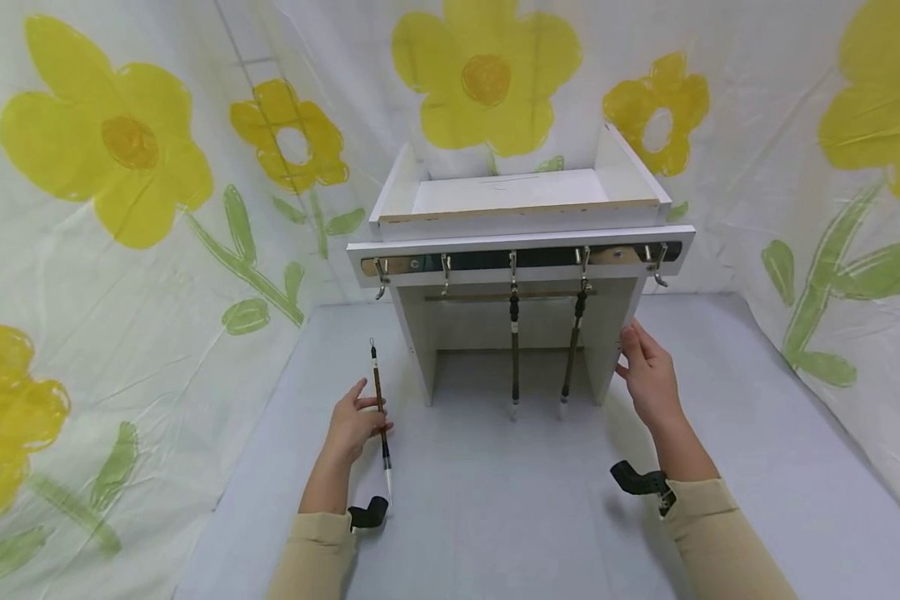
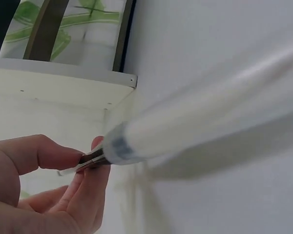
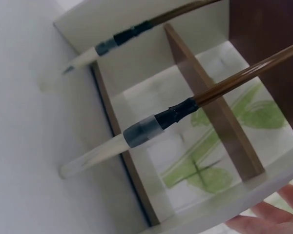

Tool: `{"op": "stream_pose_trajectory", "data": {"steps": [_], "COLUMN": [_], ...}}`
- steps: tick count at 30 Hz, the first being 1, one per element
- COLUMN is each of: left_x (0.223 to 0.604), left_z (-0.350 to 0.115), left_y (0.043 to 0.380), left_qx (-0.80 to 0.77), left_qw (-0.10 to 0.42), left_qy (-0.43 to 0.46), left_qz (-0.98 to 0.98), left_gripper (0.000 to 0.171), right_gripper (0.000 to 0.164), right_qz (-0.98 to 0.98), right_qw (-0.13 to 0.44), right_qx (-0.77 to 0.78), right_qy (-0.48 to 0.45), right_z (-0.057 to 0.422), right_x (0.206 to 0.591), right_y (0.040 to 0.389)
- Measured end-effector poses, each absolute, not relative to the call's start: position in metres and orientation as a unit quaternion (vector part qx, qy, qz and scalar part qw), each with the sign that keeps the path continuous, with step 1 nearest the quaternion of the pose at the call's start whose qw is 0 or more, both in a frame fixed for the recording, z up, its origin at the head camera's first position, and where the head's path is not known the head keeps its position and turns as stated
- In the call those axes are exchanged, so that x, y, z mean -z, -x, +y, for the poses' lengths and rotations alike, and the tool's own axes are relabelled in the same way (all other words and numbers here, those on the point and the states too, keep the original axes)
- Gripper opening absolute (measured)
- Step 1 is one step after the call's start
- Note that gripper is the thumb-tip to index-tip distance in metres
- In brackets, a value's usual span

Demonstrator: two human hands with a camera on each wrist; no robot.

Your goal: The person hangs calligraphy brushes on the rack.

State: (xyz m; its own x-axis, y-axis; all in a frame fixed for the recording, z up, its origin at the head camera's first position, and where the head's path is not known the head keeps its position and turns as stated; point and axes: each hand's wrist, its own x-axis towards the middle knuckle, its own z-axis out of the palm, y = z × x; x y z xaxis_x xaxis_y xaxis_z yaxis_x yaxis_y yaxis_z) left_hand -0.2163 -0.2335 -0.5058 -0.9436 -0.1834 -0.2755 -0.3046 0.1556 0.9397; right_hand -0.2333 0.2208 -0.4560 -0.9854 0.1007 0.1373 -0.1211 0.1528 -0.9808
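Note:
My left hand (image 1: 356, 425) pinches a calligraphy brush (image 1: 377, 383) between thumb and fingers, to the left of a white shelf unit (image 1: 412, 342). The brush stands nearly upright, its hanging loop at the top and its pale tip downward. Seen from the left wrist, a clear sleeve (image 2: 210, 107) covers the tip. My right hand (image 1: 652, 383) touches the outer right side of the shelf with extended fingers (image 3: 273, 214). Two more calligraphy brushes, one in the middle (image 1: 515, 350) and one to its right (image 1: 572, 354), hang tip-down from the shelf's hooks.
A metal hook rail (image 1: 480, 261) runs across the shelf's front, with bare hooks at the left (image 1: 381, 279) and far right (image 1: 656, 267). The unit stands on a pale table (image 1: 495, 500). Behind it hangs a flower-printed sheet (image 1: 435, 158).

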Motion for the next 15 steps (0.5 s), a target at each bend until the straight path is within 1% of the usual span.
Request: {"op": "stream_pose_trajectory", "data": {"steps": [5, 15], "left_x": [0.496, 0.477], "left_z": [-0.229, -0.224], "left_y": [0.216, 0.212], "left_qx": [-0.644, -0.675], "left_qw": [0.036, 0.005], "left_qy": [0.164, 0.145], "left_qz": [0.747, 0.723], "left_gripper": [0.07, 0.058], "right_gripper": [0.056, 0.056], "right_qz": [-0.754, -0.754], "right_qw": [0.08, 0.083], "right_qx": [-0.652, -0.652], "right_qy": [-0.003, -0.004], "right_z": [0.221, 0.221], "right_x": [0.457, 0.454], "right_y": [0.234, 0.233]}}
